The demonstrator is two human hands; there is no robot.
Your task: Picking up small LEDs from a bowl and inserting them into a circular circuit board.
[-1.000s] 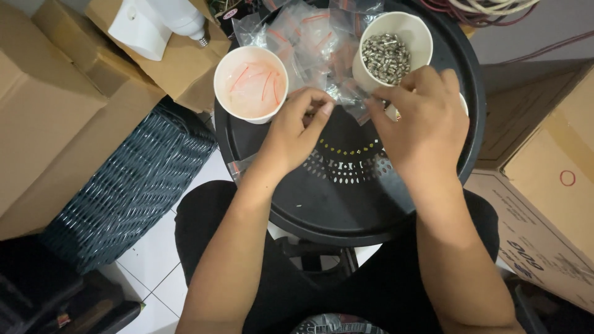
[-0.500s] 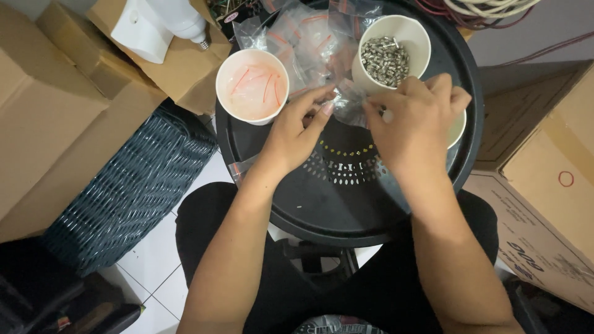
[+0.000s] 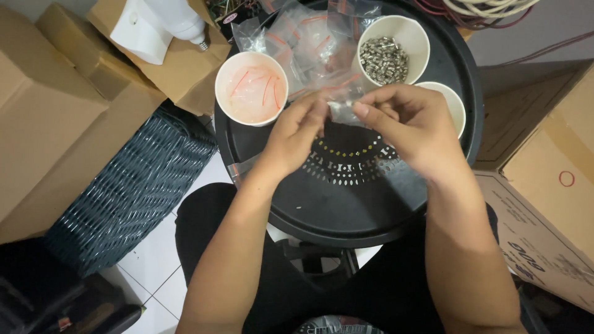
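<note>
Left hand: my left hand (image 3: 296, 133) is up over the black round worktop (image 3: 346, 210), fingers (image 3: 317, 110) pinched nearly shut on the left edge of a small clear bag (image 3: 342, 111).
Right hand: my right hand (image 3: 411, 127) meets it from the other side, thumb and forefinger closed on the same small clear bag, the other fingers curled loosely.
Small clear bag: held between both hands, just above the worktop's patterned centre; what is inside it I cannot tell.
Ahead left: paper cup with red-striped bags (image 3: 251, 88), just beyond my left knuckles, close but not touching.
Ahead right: paper cup of metal screws (image 3: 392, 51), near my right fingertips, its rim free.
Far right: an empty-looking cup (image 3: 453, 102), half hidden behind my right hand, just beside the worktop's rim.
Between the cups: a loose pile of clear bags (image 3: 309, 43), reaching to the back edge.
Open room: the near half of the worktop, under and below my wrists, is bare black surface right to its front rim.
Left side: cardboard boxes (image 3: 55, 111) and a dark woven basket (image 3: 133, 192) press up against the worktop's edge.
Right side: another cardboard box (image 3: 544, 204) stands just beside my right forearm.
Below: my dark-trousered lap, white floor tiles (image 3: 154, 272) to its left.
</note>
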